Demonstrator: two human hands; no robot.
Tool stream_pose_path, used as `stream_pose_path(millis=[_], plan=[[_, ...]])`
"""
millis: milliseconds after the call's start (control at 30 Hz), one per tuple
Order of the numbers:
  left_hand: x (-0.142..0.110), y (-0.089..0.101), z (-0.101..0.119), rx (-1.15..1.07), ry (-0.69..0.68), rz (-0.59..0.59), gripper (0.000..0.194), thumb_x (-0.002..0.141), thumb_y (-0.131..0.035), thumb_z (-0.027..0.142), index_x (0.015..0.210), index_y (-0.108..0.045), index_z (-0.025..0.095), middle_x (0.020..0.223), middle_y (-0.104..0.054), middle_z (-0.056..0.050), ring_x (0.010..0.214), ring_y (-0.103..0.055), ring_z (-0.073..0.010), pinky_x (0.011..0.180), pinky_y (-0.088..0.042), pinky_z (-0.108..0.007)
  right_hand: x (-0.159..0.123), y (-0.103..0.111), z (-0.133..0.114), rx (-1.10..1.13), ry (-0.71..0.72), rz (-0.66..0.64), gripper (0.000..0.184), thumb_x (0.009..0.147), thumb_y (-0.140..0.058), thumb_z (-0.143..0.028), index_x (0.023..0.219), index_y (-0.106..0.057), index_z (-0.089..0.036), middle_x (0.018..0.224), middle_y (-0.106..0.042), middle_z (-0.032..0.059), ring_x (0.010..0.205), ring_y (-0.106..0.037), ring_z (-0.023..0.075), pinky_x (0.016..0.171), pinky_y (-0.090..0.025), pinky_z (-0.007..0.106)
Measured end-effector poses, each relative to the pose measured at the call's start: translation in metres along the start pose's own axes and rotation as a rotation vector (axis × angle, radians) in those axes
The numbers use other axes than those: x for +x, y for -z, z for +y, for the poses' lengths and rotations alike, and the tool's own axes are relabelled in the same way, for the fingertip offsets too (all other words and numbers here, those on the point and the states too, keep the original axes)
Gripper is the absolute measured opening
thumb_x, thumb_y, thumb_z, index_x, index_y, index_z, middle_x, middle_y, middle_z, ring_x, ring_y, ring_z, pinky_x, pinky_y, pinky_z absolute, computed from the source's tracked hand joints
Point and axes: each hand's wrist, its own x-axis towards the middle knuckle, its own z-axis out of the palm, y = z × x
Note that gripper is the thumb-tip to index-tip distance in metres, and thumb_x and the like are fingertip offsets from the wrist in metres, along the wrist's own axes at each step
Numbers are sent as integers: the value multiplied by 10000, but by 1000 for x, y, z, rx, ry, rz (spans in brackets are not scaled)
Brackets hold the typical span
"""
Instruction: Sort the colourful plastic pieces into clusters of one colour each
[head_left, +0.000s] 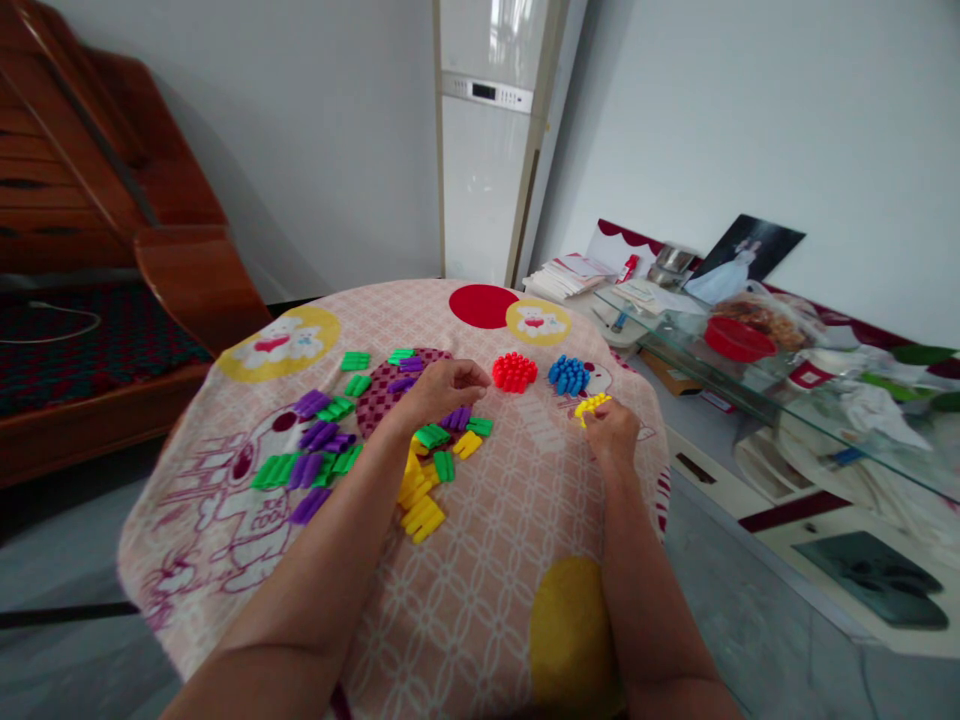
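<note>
My right hand [615, 432] is closed at the fingertips on a small group of yellow plastic blocks [594, 404], low over the table's right side. Just beyond it a tight cluster of blue plastic blocks [568, 375] stands on the cloth. To the left of that is a similar cluster of red plastic blocks [515, 372]. My left hand [448, 385] hovers beside the red cluster, its fingers loosely bent and apart, with nothing visible in them. Green blocks [274, 471], purple blocks [318, 434] and more yellow blocks [423, 520] lie scattered around and behind my left forearm, which hides some.
A patterned cloth [495, 570] covers the round table. At the right, a glass-topped cabinet [825, 425] holds papers [571, 275], a red bowl [739, 340] and a photo [746, 255]. A wooden sofa [180, 280] stands left, a white air conditioner [484, 180] behind.
</note>
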Motion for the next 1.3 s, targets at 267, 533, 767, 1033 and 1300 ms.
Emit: stream_pose_path(millis=[267, 533, 767, 1033, 1300], plan=[[-12, 45, 0, 140, 71, -6, 265, 711, -686, 364, 887, -708, 166, 856, -751, -46, 790, -694, -187, 746, -555, -305, -3, 12, -11, -40, -21, 97, 238, 731, -624, -413, 738, -678, -182, 716, -704, 87, 656, -601, 215, 659, -438, 320], [-34, 81, 9, 429, 168, 158, 244, 697, -682, 348, 857, -744, 174, 784, -751, -39, 714, -673, -178, 650, -521, -260, -17, 0, -36, 148, 243, 0, 328, 831, -529, -467, 678, -639, -199, 621, -663, 57, 600, -560, 175, 595, -363, 274], [-39, 80, 43, 414, 73, 384, 289, 732, -637, 317, 925, -738, 127, 792, -746, -63, 735, -672, -181, 696, -534, -283, -36, -22, -57, 48, 424, -324, 245, 841, -556, -361, 673, -650, -210, 604, -642, 32, 556, -519, 154, 579, -310, 268], [-67, 60, 49, 575, 221, 82, 183, 748, -636, 297, 848, -718, 168, 749, -728, -23, 718, -665, -169, 662, -477, -252, -38, -22, -61, -79, 401, -390, 237, 876, -550, -348, 771, -710, -208, 738, -714, 58, 683, -596, 184, 617, -322, 272], [-129, 13, 36, 786, 390, -46, 449, 690, -740, 226, 1131, -656, 201, 846, -715, -26, 766, -651, -201, 649, -419, -272, -41, -20, -62, 10, 380, -365, 224, 853, -573, -337, 714, -694, -209, 704, -696, 36, 648, -571, 168, 606, -320, 267]])
